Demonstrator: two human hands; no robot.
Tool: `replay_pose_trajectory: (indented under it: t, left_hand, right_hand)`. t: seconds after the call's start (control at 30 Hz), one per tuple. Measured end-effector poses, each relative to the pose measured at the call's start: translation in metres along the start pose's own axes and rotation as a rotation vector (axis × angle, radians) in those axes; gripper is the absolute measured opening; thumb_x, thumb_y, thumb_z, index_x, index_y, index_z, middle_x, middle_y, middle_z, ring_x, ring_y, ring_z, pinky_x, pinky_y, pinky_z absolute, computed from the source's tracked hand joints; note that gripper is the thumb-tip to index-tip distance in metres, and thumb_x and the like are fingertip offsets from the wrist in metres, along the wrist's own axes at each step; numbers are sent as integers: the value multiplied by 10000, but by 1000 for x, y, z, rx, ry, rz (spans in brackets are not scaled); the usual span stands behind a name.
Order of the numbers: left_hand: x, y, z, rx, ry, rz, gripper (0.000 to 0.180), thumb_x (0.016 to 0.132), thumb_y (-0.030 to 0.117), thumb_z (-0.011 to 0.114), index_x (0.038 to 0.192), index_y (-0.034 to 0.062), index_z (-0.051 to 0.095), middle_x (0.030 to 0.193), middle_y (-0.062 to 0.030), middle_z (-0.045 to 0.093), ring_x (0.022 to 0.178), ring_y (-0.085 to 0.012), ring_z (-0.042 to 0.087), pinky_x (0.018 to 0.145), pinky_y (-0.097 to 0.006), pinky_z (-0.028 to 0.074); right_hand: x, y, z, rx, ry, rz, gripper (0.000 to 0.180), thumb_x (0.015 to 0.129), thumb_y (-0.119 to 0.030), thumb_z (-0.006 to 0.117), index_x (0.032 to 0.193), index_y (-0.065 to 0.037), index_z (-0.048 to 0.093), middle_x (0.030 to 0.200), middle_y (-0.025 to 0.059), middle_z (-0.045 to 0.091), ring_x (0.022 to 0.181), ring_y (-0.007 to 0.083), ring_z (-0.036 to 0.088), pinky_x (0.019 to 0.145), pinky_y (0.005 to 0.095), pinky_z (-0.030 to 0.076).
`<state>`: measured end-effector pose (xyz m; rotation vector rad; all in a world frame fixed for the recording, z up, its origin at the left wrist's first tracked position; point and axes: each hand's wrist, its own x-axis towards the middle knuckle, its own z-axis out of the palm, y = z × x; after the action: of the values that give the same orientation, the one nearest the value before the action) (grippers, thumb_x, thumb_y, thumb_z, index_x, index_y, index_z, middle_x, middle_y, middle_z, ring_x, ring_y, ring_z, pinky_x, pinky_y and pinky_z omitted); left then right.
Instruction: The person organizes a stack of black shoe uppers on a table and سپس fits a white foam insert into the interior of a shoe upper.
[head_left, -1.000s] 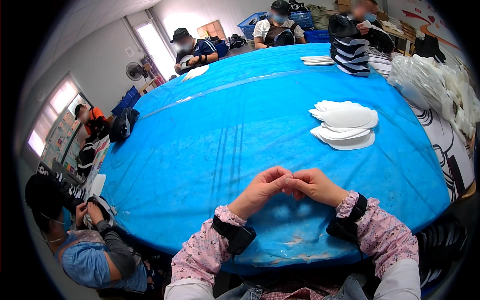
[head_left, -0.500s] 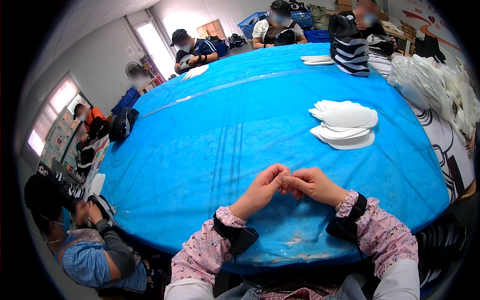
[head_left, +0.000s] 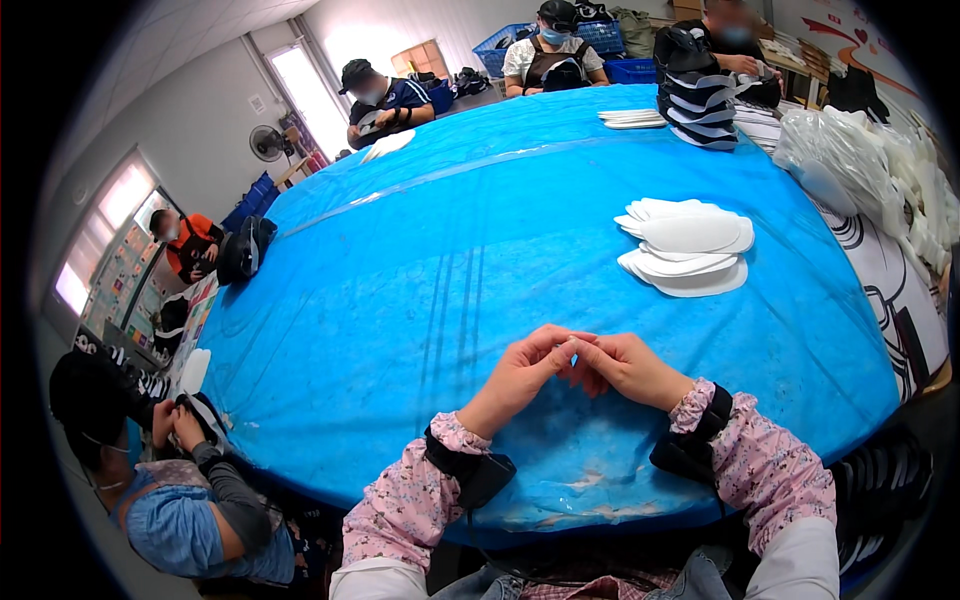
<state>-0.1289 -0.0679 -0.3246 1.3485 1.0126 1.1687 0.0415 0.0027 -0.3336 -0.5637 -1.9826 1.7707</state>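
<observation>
Over the near part of the blue-covered table (head_left: 350, 310), my left hand (head_left: 522, 372) and my right hand (head_left: 632, 372) meet at the fingertips. Each is closed, thumb and fingers pressed together. Anything between the tips is hidden or too small to make out. Pink flowered sleeve covers reach both wrists, with a black strap around each. Beyond my hands, slightly to the right, lies a loose pile of white, flat, rounded insole-shaped pieces (head_left: 695, 235); neither hand touches it.
At the far right stands a tall stack of black-and-white curved pieces (head_left: 700, 110), near a clear plastic bag (head_left: 835, 150) with white pieces. Black items (head_left: 245, 250) sit at the left edge. Co-workers work around the table, one close at the left (head_left: 195, 500).
My fingers have shifted slightly against each other, while both hands stay in nearly the same place. At the far left, the person in orange has turned and moved an arm.
</observation>
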Motion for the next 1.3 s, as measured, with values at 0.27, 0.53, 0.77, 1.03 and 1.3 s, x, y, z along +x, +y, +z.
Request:
replay_pose_trajectory:
  t: [0.27,0.53,0.77,1.03,1.3]
  left_hand:
    - [1,-8,-4,19,81,-42,222,902,232,528,1004,48,600,866,22,573,760,-53,496,707,-210,413]
    - [2,-7,-6,-42,29,-87,232,909,229,516,1008,34,592,875,18,571,772,-61,505,722,-206,421]
    - [3,-9,-7,-39,-3,-85,242,912,225,511,1035,29,584,882,8,568,782,-66,499,729,-209,422]
    - [0,2,-1,-67,94,-17,174,893,184,542,984,44,591,865,11,564,769,-64,495,724,-208,417]
    - [1,0,-5,-36,136,-31,134,872,185,578,907,57,582,817,29,555,747,-53,483,695,-201,408]
  right_hand:
    - [0,0,0,5,5,27,441,938,-374,413,777,-18,619,630,24,566,567,91,549,520,211,442]
    - [1,0,-1,-9,-7,53,441,948,-366,390,810,-14,618,658,24,578,587,88,562,539,205,448]
    - [1,3,-3,-17,-8,48,420,947,-353,398,828,-17,619,663,22,582,592,89,563,539,208,451]
    - [0,1,-2,24,17,11,364,926,-327,462,784,-30,616,633,6,566,563,68,534,511,199,423]
    - [1,-3,0,-125,117,-49,291,895,-268,543,754,-21,602,641,-3,579,564,45,533,498,181,416]
